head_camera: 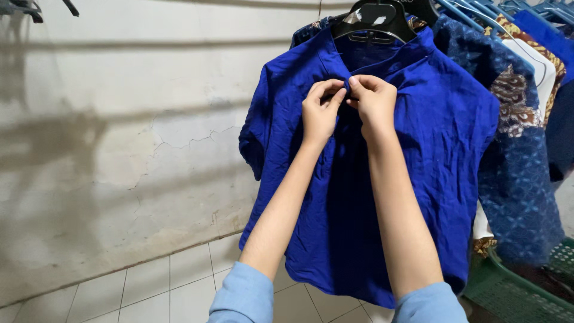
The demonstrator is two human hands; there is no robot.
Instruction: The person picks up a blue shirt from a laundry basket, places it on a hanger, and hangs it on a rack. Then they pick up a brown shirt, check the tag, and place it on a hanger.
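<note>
Both sleeves (245,296) reach up; left hand (320,113) and right hand (373,101) pinch the blue shirt (442,137) below its collar. Soft, light cloth on a black hanger (373,21).

Both arms are raised and stretched forward and upward, the forearms bare, light blue sleeves being pushed back to the elbows; the left hand (321,110) and right hand (373,100) are brought together at the same height, knuckles nearly touching; the fingers of each are curled inward, thumb and fingertips pinched closed; the wrists are bent slightly toward one another.
</note>
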